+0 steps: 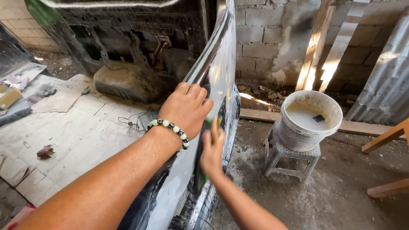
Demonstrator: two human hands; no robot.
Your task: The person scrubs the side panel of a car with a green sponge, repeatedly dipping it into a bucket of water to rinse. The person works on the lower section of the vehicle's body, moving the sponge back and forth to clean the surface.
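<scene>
A glossy silver car door panel (219, 64) stands upright on its edge in front of me. My left hand (186, 108), with a bead bracelet at the wrist, rests on the panel's top edge with its fingers curled over it. My right hand (212, 149) presses a small green pad (214, 123) flat against the panel's outer face, just below the left hand. Most of the pad is hidden by the fingers.
A white bucket (330, 134) of cloudy water stands on a grey plastic stool (283, 155) to the right. Wooden planks (385, 138), corrugated metal sheets (385, 85) and a block wall lie beyond. Cardboard sheets (76, 132), a wire and scraps cover the floor at left.
</scene>
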